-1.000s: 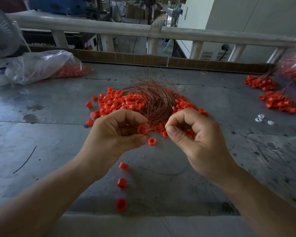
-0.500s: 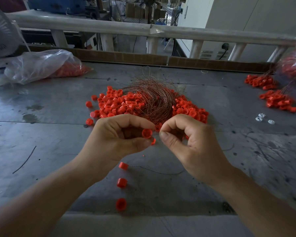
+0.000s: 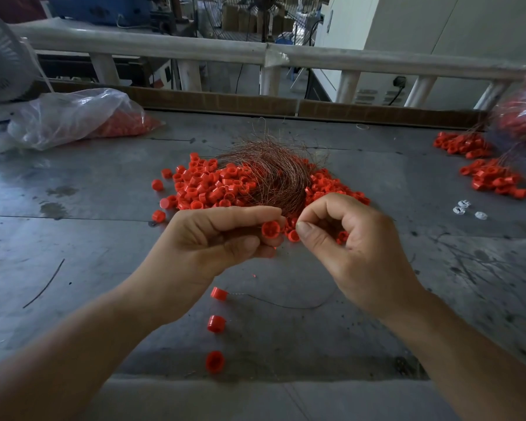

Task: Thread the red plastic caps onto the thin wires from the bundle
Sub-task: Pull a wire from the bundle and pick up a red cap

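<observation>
Pinching a light, stiff red cap [image 3: 270, 229] by its wall in the left hand [image 3: 213, 247] at frame centre, and nipping what is likely a springy thin wire [image 3: 295, 222] near its tip with the right hand [image 3: 356, 250].

HEAD VIEW, ONE CAMERA

Wide-angle, worn on the head. Faces forward and down over the table [image 3: 73, 238]. Near range: left hand [image 3: 213, 247] and right hand [image 3: 356, 256] fill mid-frame, forearms entering from the lower corners. Far edge: railing [image 3: 195, 50] across the top, room beyond.
</observation>
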